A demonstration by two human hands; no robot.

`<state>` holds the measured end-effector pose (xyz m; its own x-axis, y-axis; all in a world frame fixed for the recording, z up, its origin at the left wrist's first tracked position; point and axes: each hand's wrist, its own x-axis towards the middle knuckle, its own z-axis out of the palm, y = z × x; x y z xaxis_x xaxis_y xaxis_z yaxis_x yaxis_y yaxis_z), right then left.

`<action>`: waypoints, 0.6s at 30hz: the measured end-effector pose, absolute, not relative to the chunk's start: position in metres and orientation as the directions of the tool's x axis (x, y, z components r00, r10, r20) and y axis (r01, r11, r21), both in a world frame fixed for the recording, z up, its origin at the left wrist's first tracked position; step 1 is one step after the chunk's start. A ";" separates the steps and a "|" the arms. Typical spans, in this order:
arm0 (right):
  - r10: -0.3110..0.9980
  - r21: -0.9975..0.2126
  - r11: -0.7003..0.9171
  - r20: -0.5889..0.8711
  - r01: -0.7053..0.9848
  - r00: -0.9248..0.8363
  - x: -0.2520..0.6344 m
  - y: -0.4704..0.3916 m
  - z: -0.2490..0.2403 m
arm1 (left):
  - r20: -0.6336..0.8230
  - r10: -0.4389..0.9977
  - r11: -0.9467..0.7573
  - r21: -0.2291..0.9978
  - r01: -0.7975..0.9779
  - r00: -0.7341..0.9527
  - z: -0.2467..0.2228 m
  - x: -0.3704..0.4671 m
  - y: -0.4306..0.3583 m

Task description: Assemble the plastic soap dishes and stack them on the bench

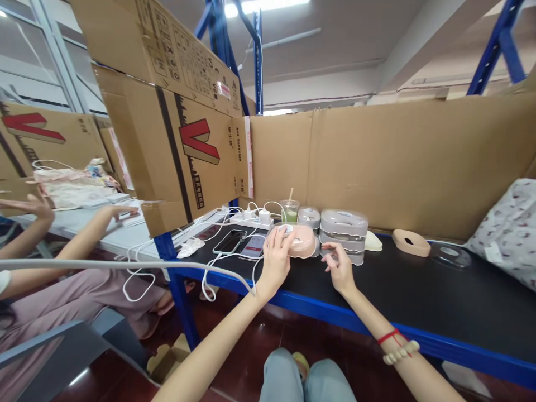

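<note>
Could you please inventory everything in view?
Table: 1, black and blue, centre
Oval plastic box: 1, pink, table centre
Stacked oval plastic boxes: about 3, grey, beside pink box
Rounded plastic container: at least 1, grey, behind pink box
Plastic cup: 1, clear, green contents, back
Smartphones: 2, dark and purplish screens, left
Power strip: 1, white, behind smartphones
Cables: several, white, left
Crumpled tissue: 1, white, beside smartphones
Flat rounded piece: 1, cream, beside stack
Slotted oval piece: 1, beige, farther right
Oval plastic lid: 1, clear, beside slotted piece
Patterned cloth: 1, white, far right
Cardboard panels: several, brown, left and behind
Co-worker's hands: 2, left background
Left hand: 1, on pink box
Right hand: 1, beside stack
</note>
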<state>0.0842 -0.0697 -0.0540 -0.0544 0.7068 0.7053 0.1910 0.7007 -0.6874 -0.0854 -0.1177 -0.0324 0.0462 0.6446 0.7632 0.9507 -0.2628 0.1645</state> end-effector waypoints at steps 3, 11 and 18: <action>0.711 -0.690 0.697 0.701 0.196 -0.061 0.084 -0.069 -0.054 | 0.759 0.652 -0.206 0.185 0.961 -0.007 -0.024 -0.078 -0.100; 0.720 -0.700 0.689 0.692 0.190 -0.061 0.084 -0.068 -0.054 | 0.704 0.709 -0.184 0.157 0.970 0.021 -0.021 -0.060 -0.062; 0.683 -0.659 0.730 0.713 0.183 -0.158 0.083 -0.070 -0.053 | 0.722 0.691 -0.263 0.211 0.942 0.032 -0.036 -0.062 -0.055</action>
<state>0.0834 -0.0695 -0.0528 -0.1577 0.6832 0.7130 0.1828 0.7298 -0.6588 -0.0621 -0.0552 -0.0359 0.0315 0.6913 0.7219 0.9415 -0.2629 0.2106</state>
